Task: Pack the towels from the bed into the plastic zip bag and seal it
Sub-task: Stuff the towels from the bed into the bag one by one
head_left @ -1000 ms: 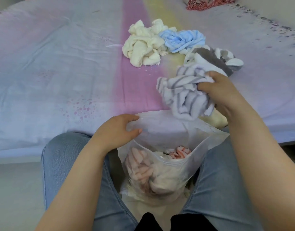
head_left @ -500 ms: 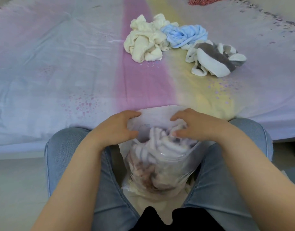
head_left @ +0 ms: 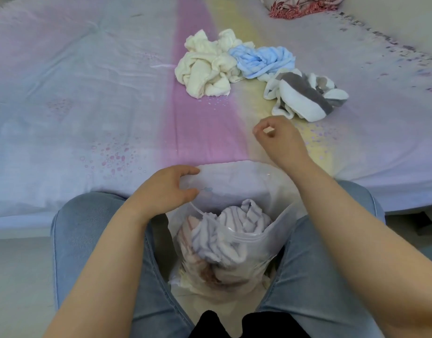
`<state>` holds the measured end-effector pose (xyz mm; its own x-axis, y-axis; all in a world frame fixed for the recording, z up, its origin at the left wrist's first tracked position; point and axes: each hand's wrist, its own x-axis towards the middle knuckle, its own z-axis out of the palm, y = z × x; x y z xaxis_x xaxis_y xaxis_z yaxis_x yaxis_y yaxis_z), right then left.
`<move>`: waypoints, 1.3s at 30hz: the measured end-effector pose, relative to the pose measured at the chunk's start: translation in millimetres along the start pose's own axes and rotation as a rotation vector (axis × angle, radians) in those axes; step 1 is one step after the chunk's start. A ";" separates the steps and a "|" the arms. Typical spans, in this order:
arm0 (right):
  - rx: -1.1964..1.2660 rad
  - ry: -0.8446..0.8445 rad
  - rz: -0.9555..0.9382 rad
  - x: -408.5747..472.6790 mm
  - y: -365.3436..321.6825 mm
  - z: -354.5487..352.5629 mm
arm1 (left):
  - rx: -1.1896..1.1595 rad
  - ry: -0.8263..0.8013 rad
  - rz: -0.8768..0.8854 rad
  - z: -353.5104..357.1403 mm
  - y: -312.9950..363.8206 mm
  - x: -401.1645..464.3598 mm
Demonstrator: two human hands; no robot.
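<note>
A clear plastic zip bag (head_left: 234, 181) stands between my knees with its mouth open. A lilac-and-white striped towel (head_left: 232, 230) lies on top inside it, over a pink towel (head_left: 198, 262) lower down. My left hand (head_left: 166, 189) grips the bag's far left rim. My right hand (head_left: 279, 140) hovers empty over the bed, fingers loosely curled, just short of a grey-and-white towel (head_left: 305, 98). A cream towel (head_left: 205, 71) and a light blue towel (head_left: 263, 59) lie crumpled further back on the bed (head_left: 88, 93).
The bed sheet is pale with a pink and a yellow band down the middle. A red patterned pillow (head_left: 302, 6) lies at the far right. My jeans-clad knees (head_left: 93, 228) flank the bag, and the floor lies below the bed's near edge.
My right hand pushed the striped towel into the bag, let it go, and has risen out over the bed toward the grey-and-white towel. My left hand kept hold of the bag's rim.
</note>
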<state>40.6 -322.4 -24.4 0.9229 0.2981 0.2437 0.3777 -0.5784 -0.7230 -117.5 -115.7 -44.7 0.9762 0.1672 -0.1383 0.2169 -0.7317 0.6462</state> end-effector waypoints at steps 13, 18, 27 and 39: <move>-0.293 -0.044 0.165 63.1 51.7 -34.1 | -0.008 -0.010 -0.009 4.8 -3.5 5.8; -0.071 -0.293 0.059 -2.2 -18.6 -31.8 | -0.033 0.007 -0.012 7.1 -5.1 4.5; -0.439 -0.196 0.304 81.1 18.7 -9.9 | -0.015 0.004 -0.008 6.4 -2.0 1.6; -0.026 -0.310 0.096 37.6 8.9 -11.4 | -0.052 -0.034 -0.036 7.4 -5.3 3.2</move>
<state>79.5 -324.9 -14.2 0.8890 0.4564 -0.0362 0.2957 -0.6328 -0.7156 -115.5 -116.3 -54.2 0.9675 0.1701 -0.1868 0.2523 -0.6902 0.6782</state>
